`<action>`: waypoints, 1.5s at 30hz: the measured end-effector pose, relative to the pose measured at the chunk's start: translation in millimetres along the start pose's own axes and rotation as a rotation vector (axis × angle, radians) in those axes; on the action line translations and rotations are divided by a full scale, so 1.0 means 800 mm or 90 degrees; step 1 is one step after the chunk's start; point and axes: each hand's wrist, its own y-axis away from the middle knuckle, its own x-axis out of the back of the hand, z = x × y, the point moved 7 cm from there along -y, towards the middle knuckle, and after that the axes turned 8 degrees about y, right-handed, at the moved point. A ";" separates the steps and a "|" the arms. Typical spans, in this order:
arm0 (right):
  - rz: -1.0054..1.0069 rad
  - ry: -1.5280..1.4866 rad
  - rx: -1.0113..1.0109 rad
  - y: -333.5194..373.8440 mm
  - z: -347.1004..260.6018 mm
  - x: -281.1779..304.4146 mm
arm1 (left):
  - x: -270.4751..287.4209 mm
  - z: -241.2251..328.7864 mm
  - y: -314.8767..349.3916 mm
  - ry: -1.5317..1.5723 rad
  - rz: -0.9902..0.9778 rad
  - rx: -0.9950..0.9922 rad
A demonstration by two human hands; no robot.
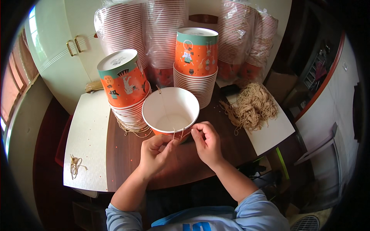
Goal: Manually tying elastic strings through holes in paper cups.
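Note:
In the middle of the table stands a paper bucket [163,109], its mouth upward, white inside and orange outside. A thin tan string [182,134] passes over its near rim in short loops, and another bit of string shows at the far left of the rim. My left hand [156,153] is closed in a pinch on the string just below the near rim. Beside the rim's near right, my right hand [208,143] is also closed, thumb against forefinger, with the string running toward its fingertips. The exact grip there is partly hidden.
Upside-down stacks of orange and green printed buckets [196,50] [122,82] stand behind. Plastic-wrapped bucket stacks [165,32] line the back. A heap of tan strings [254,106] lies at right, a small string bundle [76,166] at left. The table's front edge [185,183] is near me.

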 end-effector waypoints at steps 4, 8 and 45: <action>0.007 0.111 0.158 0.004 -0.042 0.013 | -0.004 0.025 0.001 -0.097 -0.016 -0.146; -0.010 0.191 0.310 0.013 -0.061 -0.001 | -0.015 0.046 0.003 -0.167 -0.025 -0.228; -0.357 0.336 -0.047 -0.155 0.053 -0.011 | 0.075 0.041 -0.009 0.092 0.238 -0.267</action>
